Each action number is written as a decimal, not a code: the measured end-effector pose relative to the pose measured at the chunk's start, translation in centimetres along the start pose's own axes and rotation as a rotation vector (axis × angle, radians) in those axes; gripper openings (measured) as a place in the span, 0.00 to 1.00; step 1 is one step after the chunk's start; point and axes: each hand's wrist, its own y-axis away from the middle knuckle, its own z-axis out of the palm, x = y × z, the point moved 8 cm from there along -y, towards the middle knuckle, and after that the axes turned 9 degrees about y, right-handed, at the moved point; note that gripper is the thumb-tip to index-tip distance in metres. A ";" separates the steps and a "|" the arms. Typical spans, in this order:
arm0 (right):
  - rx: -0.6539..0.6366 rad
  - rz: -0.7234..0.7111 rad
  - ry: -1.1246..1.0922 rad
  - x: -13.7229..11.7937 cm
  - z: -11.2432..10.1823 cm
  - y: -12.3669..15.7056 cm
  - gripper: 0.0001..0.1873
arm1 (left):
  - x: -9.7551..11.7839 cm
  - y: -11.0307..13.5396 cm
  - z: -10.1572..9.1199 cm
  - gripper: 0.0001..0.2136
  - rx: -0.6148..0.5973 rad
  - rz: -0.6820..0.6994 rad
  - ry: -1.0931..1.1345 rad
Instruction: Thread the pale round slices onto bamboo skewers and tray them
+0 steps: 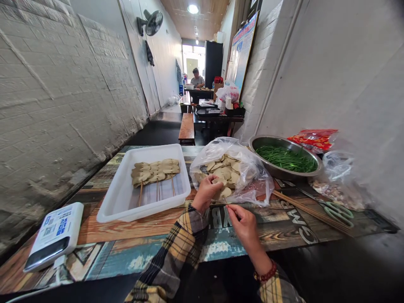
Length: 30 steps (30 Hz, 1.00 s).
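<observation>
My left hand (pixel 204 194) is closed, pinching thin round beige slices at the near edge of a clear plastic bag (pixel 252 191). More loose beige slices (pixel 225 168) fill the bag just beyond. Lower right of it, my right hand (pixel 245 227) is closed on a thin wooden skewer (pixel 225 200), whose far end reaches a beige slice (pixel 223 193) by my left fingers. Whether the tip has gone through is too small to make out. To the left, a white plastic tray (pixel 139 213) holds several skewers threaded with flat beige slices (pixel 155 171).
Right of the bag stands a steel bowl (pixel 293 173) of green chives (pixel 284 159). Bare skewers (pixel 312 212) and green-handled scissors (pixel 337 210) lie near it. A white device (pixel 55 235) with a cable sits at front left. A person (pixel 197 79) sits far back.
</observation>
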 end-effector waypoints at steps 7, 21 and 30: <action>0.045 -0.140 0.252 -1.9 0.1 0.7 0.16 | 0.2 -0.5 -1.3 0.11 0.156 0.151 -0.151; 0.147 0.175 -0.198 1.1 -1.9 -0.3 0.18 | -1.4 0.2 1.8 0.20 -0.119 -0.171 0.401; 0.144 0.093 -0.100 0.7 -1.0 -0.3 0.15 | -1.9 0.8 3.7 0.19 -0.196 -0.185 0.443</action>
